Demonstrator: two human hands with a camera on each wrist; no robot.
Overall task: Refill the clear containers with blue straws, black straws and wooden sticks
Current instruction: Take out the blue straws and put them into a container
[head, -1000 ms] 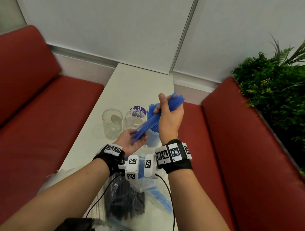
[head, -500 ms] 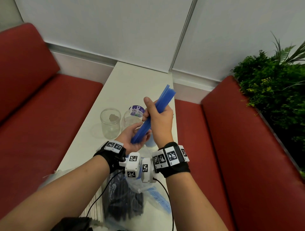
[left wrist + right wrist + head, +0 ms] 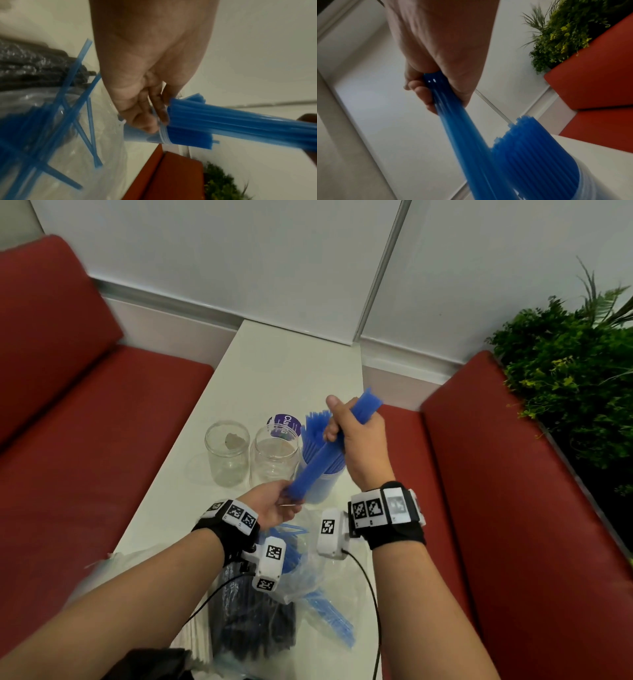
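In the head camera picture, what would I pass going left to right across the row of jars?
Left red seat → clear jar with a grey patch → second clear jar → container of blue straws → right red seat → green plant.

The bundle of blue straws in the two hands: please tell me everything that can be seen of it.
The bundle of blue straws is many thin, translucent blue plastic-looking tubes packed tightly side by side. It is off the table, tilted, its upper end away from the person. The right hand grips it near the top; the left hand holds the lower end. It is in front of the filled container.
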